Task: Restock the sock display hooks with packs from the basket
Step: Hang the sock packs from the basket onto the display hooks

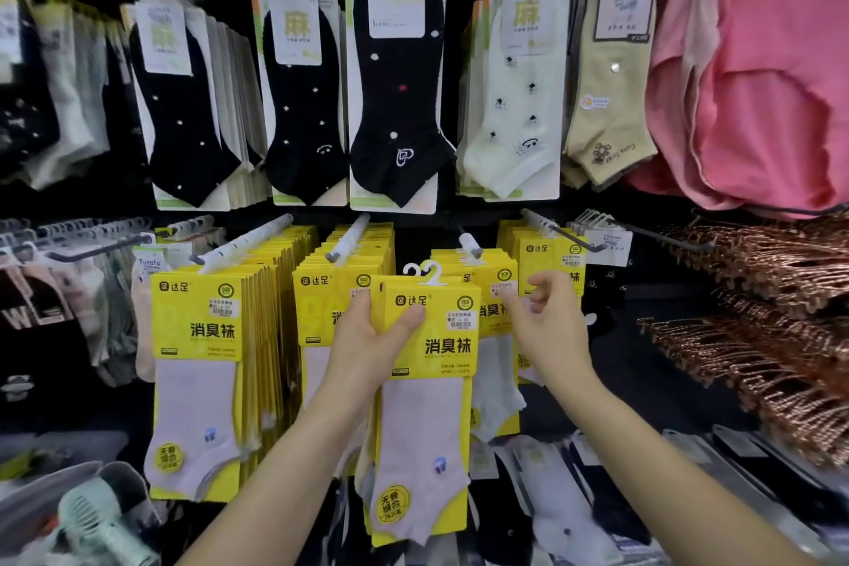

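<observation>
In the centre of the frame, the left hand (pixel 372 342) is gripping a yellow sock pack (pixel 425 386) by its upper left edge, the thumb pressing flat on the card front and the fingers wrapping behind it. The pack is hanging upright below the hand, its pale sock showing in the lower half and two white plastic hooks (pixel 425 273) sticking up from its top; there may be more than one pack in the grip, but the count is hard to tell. Just right of the pack's top corner, the right hand (pixel 546 317) is reaching forward with its fingers loosely curled and slightly parted, not closing on anything; its fingertips are lying near the yellow packs hanging behind (pixel 498 290). Above those packs, in the upper middle of the lower row, a white-sleeved display hook (pixel 469 246) is pointing toward the camera. The held pack is sitting in front of and slightly below that hook, not on it. To the left, two fuller hooks are carrying thick rows of the same yellow packs (pixel 202 335). Across the top of the frame, black ankle socks (pixel 395 78) and cream ones are hanging on cards.
</observation>
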A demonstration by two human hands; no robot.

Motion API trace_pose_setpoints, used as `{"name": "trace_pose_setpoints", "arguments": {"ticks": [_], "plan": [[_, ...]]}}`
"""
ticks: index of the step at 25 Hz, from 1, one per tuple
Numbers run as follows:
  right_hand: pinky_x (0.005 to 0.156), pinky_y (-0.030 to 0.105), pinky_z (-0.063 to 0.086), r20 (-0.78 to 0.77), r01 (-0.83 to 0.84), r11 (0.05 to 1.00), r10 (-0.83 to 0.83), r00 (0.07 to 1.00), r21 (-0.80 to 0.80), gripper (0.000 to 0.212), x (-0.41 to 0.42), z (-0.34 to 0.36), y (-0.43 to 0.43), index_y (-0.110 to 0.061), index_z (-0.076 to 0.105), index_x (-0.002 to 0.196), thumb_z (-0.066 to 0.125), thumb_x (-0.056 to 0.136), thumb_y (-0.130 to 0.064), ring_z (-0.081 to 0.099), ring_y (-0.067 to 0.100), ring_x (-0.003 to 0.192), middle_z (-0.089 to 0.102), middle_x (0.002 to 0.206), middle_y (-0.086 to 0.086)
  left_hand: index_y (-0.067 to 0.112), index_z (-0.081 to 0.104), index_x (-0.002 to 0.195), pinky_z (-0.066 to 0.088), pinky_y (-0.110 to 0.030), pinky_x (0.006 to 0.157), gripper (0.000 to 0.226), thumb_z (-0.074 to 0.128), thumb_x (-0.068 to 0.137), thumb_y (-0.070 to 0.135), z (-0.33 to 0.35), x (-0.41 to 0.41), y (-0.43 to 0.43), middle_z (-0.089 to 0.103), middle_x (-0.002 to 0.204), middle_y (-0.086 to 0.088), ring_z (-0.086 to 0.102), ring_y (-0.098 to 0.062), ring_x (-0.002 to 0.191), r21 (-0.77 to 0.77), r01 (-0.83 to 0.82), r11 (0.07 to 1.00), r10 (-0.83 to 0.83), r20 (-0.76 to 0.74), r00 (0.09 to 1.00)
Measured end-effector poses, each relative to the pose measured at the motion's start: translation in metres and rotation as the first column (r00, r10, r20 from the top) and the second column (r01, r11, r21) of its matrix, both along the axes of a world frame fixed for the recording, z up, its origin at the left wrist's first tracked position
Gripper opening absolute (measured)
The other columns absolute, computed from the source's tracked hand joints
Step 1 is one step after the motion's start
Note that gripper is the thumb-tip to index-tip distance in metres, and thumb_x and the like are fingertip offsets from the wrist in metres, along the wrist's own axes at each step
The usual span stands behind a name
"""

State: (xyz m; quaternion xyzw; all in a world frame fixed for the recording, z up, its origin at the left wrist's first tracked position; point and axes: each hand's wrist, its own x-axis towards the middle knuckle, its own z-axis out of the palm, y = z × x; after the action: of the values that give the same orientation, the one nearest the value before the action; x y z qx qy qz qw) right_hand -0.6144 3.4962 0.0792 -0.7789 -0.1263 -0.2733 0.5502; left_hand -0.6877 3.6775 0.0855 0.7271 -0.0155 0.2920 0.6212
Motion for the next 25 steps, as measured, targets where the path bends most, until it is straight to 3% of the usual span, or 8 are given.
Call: {"name": "trace_pose_setpoints", "arguments": {"ticks": [3,6,10,13,15,18,21,25], "plan": [[0.061,0.014,0.044,0.031,-0.192,0.980,0.191,0.981,0.048,0.024,-0.023,-0.002,0.013,-0.026,0.050,0.086,0.063,0.082,-0.046,0.053,0.000,0.069,0.058,0.079,-0.004,0.027,0.059,0.091,0.056,-0.028,0.071,0.015,0.070,0.081,0.023,-0.002,0.000,-0.010,0.071,0.091,0.009,0.068,-0.009,0.085,-0.029,0.017,0.999,-0.016,0.028,0.999],[0.064,0.030,0.048,-0.051,-0.194,0.981,0.194,0.980,0.012,0.025,-0.027,0.001,0.015,-0.014,0.055,0.081,0.067,0.083,-0.035,0.058,0.019,0.070,0.065,0.076,0.008,0.024,0.059,0.092,0.053,-0.017,0.057,0.014,0.069,0.082,0.022,-0.005,0.002,-0.019,0.072,0.083,0.012,0.069,-0.003,0.076,-0.115,0.092,0.989,-0.089,0.033,0.996],[0.053,0.024,0.039,-0.122,-0.210,0.977,0.214,0.969,0.046,0.025,-0.024,0.003,0.004,-0.013,0.050,0.072,0.062,0.089,-0.028,0.049,0.020,0.056,0.055,0.049,-0.004,0.021,0.059,0.103,0.053,-0.020,0.071,0.016,0.052,0.093,0.031,-0.011,0.004,-0.019,0.069,0.103,0.007,0.067,-0.006,0.092,-0.134,0.151,0.979,-0.154,-0.009,0.988],[0.063,0.033,0.050,-0.133,-0.213,0.971,0.227,0.965,0.111,0.013,-0.020,0.003,-0.001,-0.018,0.054,0.083,0.058,0.091,-0.027,0.061,0.041,0.079,0.070,0.075,0.014,0.020,0.057,0.096,0.052,-0.021,0.074,0.012,0.048,0.096,0.029,-0.013,0.006,-0.015,0.067,0.100,0.006,0.063,-0.004,0.089,-0.135,0.103,0.986,-0.101,0.019,0.995],[0.066,0.041,0.055,-0.155,-0.176,0.971,0.201,0.967,0.164,0.012,-0.015,0.005,-0.005,-0.015,0.055,0.096,0.058,0.092,-0.026,0.065,0.038,0.082,0.071,0.087,0.018,0.018,0.053,0.090,0.050,-0.029,0.075,0.014,0.048,0.096,0.028,-0.012,0.005,-0.008,0.063,0.092,0.003,0.059,-0.010,0.084,-0.145,0.044,0.988,-0.042,0.022,0.999],[0.068,0.033,0.053,-0.176,-0.110,0.975,0.144,0.974,0.192,0.011,-0.007,0.009,-0.011,-0.019,0.054,0.097,0.059,0.091,-0.027,0.067,0.022,0.088,0.070,0.084,0.003,0.022,0.051,0.080,0.047,-0.028,0.069,0.017,0.049,0.096,0.028,-0.012,0.000,0.008,0.060,0.080,0.009,0.057,-0.009,0.077,-0.150,-0.031,0.988,0.036,0.034,0.999],[0.065,0.033,0.054,-0.157,-0.116,0.970,0.152,0.976,0.214,0.008,-0.003,0.016,-0.008,-0.022,0.053,0.091,0.059,0.091,-0.028,0.068,0.017,0.086,0.069,0.074,-0.005,0.014,0.056,0.091,0.052,-0.040,0.079,0.016,0.049,0.096,0.028,-0.016,-0.006,0.021,0.065,0.096,-0.004,0.062,-0.020,0.091,-0.145,-0.045,0.988,0.048,0.016,0.999],[0.074,0.049,0.053,-0.144,-0.123,0.976,0.150,0.978,0.179,0.017,0.000,0.022,0.006,-0.014,0.053,0.092,0.060,0.090,-0.029,0.064,0.039,0.090,0.071,0.082,0.012,0.028,0.060,0.094,0.053,-0.033,0.079,0.010,0.049,0.095,0.027,-0.019,-0.014,0.026,0.069,0.100,0.005,0.065,-0.015,0.097,-0.166,-0.014,0.986,0.019,0.026,0.999]]}}
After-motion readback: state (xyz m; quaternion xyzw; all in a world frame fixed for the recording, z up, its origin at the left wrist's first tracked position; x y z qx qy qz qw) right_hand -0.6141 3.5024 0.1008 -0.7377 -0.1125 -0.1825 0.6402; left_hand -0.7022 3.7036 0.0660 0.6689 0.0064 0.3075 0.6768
